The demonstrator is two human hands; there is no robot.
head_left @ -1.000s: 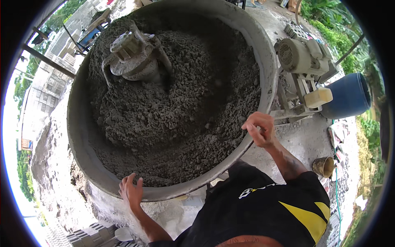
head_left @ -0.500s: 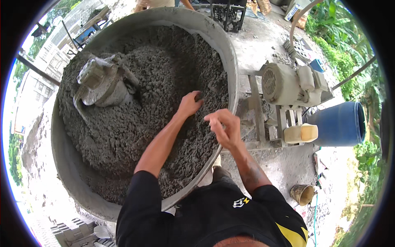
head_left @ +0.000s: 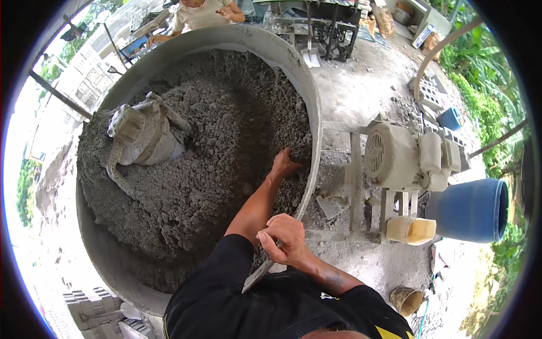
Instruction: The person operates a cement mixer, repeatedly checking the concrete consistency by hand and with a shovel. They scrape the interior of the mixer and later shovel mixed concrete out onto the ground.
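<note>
A large round mixer pan holds damp grey concrete mix. My left hand reaches down into the mix by the pan's right wall. Its fingertips are sunk out of sight, so their grip cannot be made out. My right hand hangs over the near right rim, its fingers loosely curled and no object showing in them. In the left half of the pan, a mortar-caked mixer hub with arms stands up out of the mix.
Right of the pan are a dusty motor on a frame, a cut yellowish jug, a blue barrel and a bucket. Another person stands beyond the far rim. A shovel leans farther back.
My left hand has moved right and nearer, down into the mix by the wall. My right hand has drawn back toward me and the rim. The other person shows more.
</note>
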